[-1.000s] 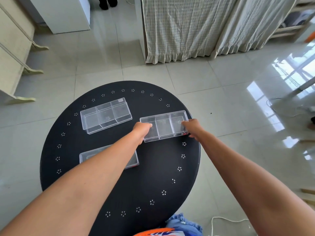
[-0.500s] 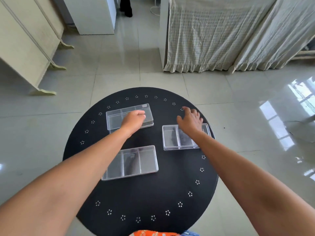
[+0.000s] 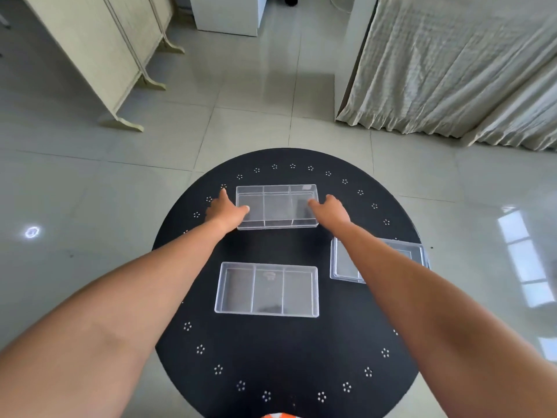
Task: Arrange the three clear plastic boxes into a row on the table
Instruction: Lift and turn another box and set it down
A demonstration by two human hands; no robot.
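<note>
No legible text, label, brand, number or sign is present. The three clear boxes and the black round table (image 3: pixel 286 357) under both hands carry no lettering. The table's rim shows only small white dot clusters. An orange patch at the near edge is unreadable.

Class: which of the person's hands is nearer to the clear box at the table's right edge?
Right. The right hand grips the far box, its forearm crossing over the right-edge box. The left hand holds the far box's opposite end.
</note>
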